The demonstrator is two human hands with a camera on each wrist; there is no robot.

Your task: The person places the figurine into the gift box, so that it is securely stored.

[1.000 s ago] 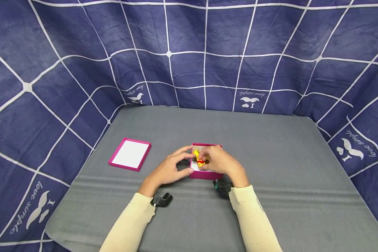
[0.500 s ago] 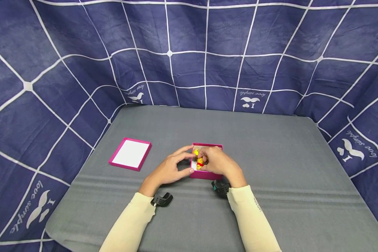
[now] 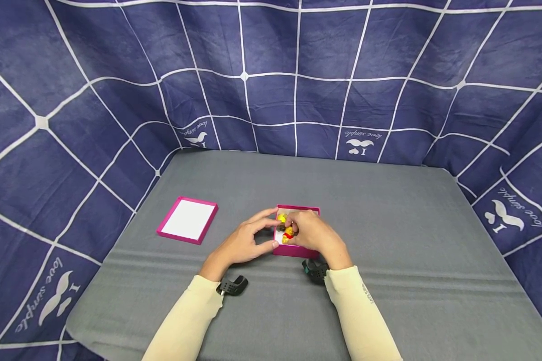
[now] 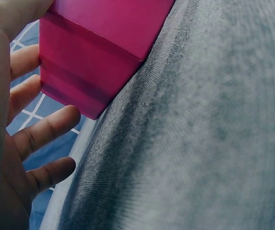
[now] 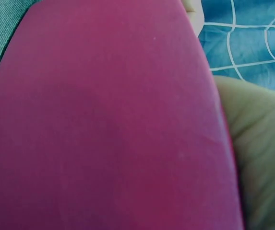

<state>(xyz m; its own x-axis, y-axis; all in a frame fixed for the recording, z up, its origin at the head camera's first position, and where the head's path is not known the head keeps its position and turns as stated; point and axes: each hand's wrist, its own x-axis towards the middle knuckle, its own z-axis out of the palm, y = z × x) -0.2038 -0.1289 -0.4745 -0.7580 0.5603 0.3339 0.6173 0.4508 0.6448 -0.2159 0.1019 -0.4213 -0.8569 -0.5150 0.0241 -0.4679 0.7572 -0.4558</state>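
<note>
An open magenta box (image 3: 295, 252) with a pale interior sits mid-table in the head view. My left hand (image 3: 241, 244) holds its left side, thumb at the front corner and fingertips at the rim. In the left wrist view, two lower fingers (image 4: 51, 128) are spread, off the box wall (image 4: 89, 52). My right hand (image 3: 318, 233) reaches inside, pinching a small yellow bear figurine (image 3: 288, 234) with a red top. Another yellow toy (image 3: 282, 217) lies behind it, partly covered by fingers. The box wall (image 5: 103, 120) fills most of the right wrist view, hiding the fingertips.
Left of the box, the magenta lid (image 3: 187, 220) lies with its white inside facing up. Both rest on a grey cloth-covered table (image 3: 366, 200). A blue curtain (image 3: 271, 95) with white grid lines hangs around the back and sides.
Within the box, the bear figurine has turned more upright and shifted slightly in my right fingers, exposing the other yellow toy behind it. My left hand stays at the box's left side.
</note>
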